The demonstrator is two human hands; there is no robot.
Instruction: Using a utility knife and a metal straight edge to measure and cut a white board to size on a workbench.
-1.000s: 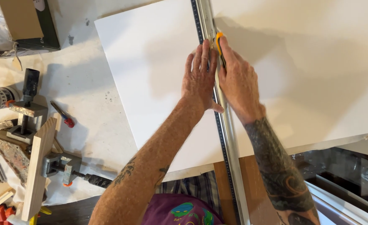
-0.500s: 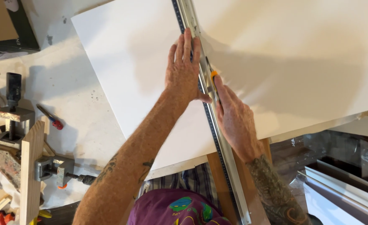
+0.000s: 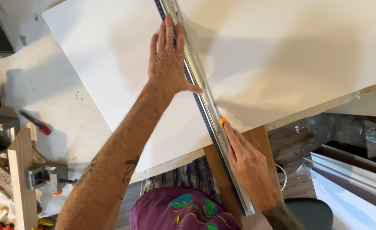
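Pressing flat, the left hand [image 3: 167, 64] spreads open on the metal straightedge [image 3: 205, 106] over the white board [image 3: 282, 55], which looks light, stiff and easily dented. The right hand [image 3: 250, 164] grips an orange-tipped knife [image 3: 223, 121] against the rule's edge.

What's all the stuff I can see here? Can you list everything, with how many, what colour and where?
White board: one, white, lying across the workbench and overhanging its near edge.
Straightedge: one, silver metal with a dark scale, running diagonally over the board.
Cutter: one, only an orange tip shows, against the straightedge at the board's near edge.
Workbench: one, pale and speckled, under the board at left.
Screwdriver: one, red handle, on the bench at left.
Clamp: one, grey metal, lower left beside a wooden block.
White panels: several, white, stacked lower right.
Left hand: flat on the board, pressing the straightedge.
Right hand: closed around the cutter.
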